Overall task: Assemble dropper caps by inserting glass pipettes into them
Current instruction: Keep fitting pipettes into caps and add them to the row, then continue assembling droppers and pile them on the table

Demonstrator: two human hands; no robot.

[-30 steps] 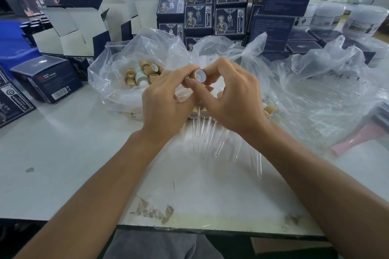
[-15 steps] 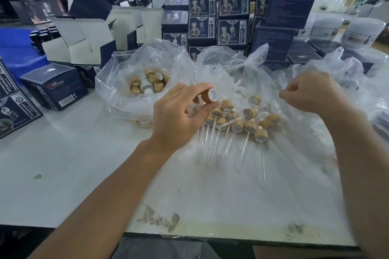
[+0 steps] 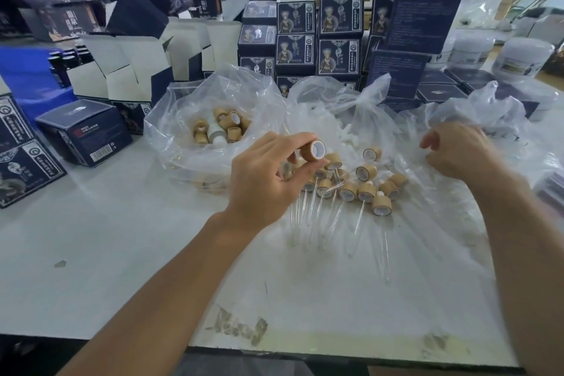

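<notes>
Pinching dropper cap [image 3: 312,152] between left hand [image 3: 262,180] fingertips; right hand [image 3: 457,151] loosely curled, contents unclear.

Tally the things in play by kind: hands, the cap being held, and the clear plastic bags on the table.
Hands: 2 (left hand, right hand)
Cap pinched in the left hand: 1
Clear plastic bags: 3 (bag of loose caps, bag of white parts, bag by the right hand)
Total: 6
</notes>
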